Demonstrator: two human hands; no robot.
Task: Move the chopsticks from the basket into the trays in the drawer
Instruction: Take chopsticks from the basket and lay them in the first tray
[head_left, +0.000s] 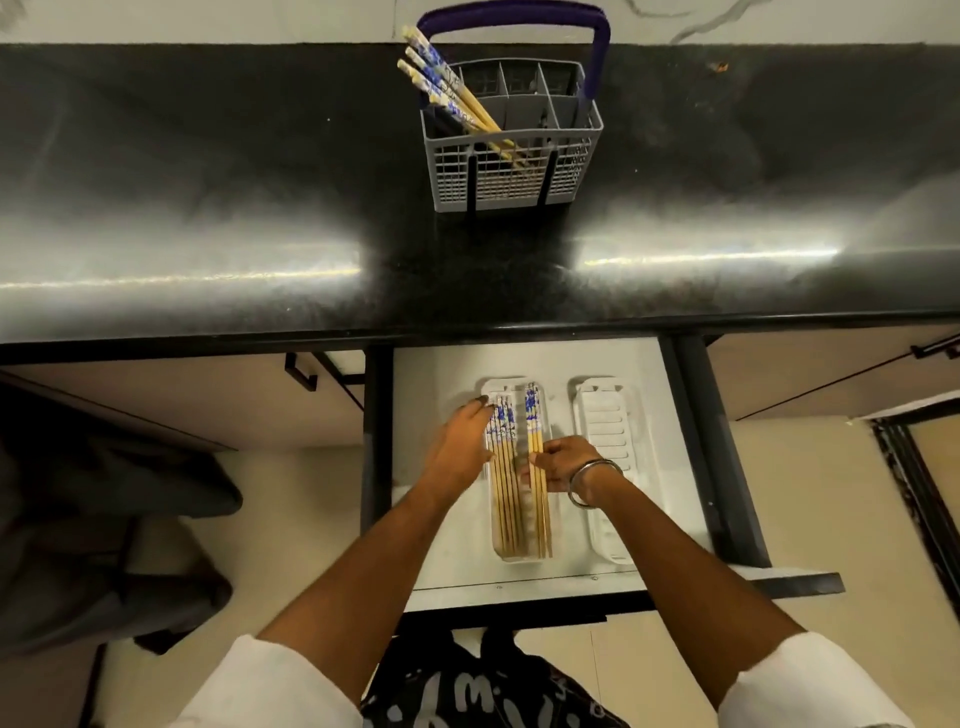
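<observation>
Surface (208, 208): dark polished stone, strong glare bands near the front edge; pale wall behind. Grey basket (514, 156) with a blue handle stands at mid-surface toward the back, well clear of the front edge; several chopsticks in basket (447, 91) lean out of its left-rear compartment.

Drawer (519, 374) below is pulled open, white floor, dark side rails. Two white trays lie side by side: left tray (519, 558) holds chopsticks in tray (506, 493), laid lengthwise; right tray (608, 431) beside it.

Left hand (460, 447): fingers straight, resting against the bundle's left side. Right hand (558, 462): grip pinches two chopsticks at the tray's right side. Bangle (592, 480) on right wrist.
</observation>
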